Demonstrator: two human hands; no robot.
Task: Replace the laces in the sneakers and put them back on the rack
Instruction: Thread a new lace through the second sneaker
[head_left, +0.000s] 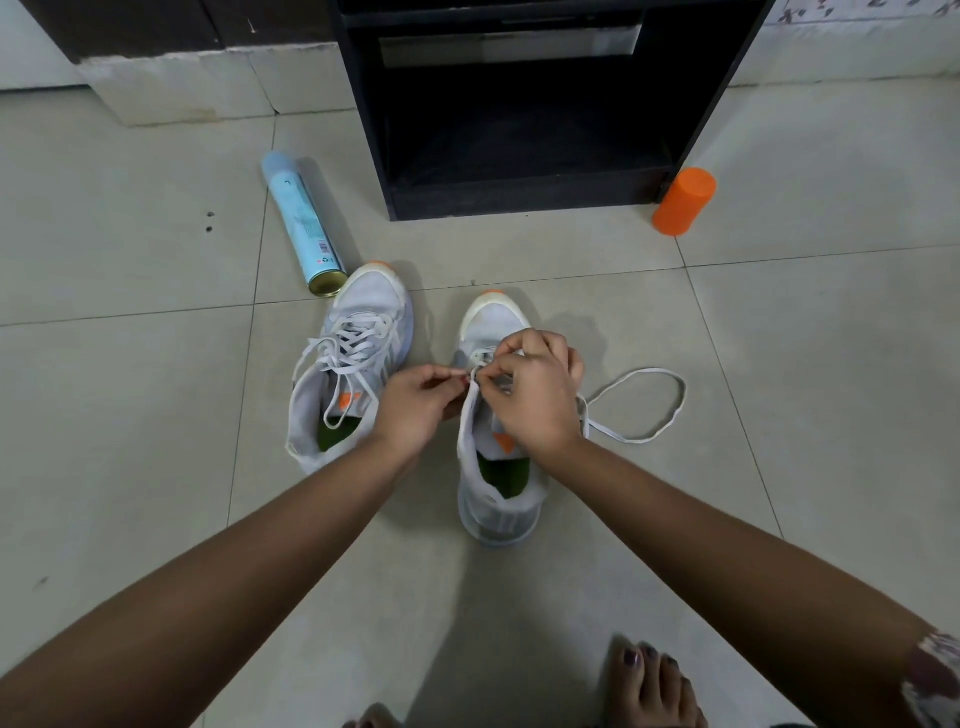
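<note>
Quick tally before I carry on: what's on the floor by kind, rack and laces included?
White sneakers: 2 (laced, part-laced)
White laces: 2
Light-blue aerosol can: 1
Orange cylindrical container: 1
Black shoe rack: 1
Total: 7

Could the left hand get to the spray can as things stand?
Probably yes: the can lies just beyond the laced sneaker, nothing over it; but the left hand would have to drop the lace.

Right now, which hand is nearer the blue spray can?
Left. The left hand sits by the laced sneaker beside the spray can; the right hand is farther right.
</note>
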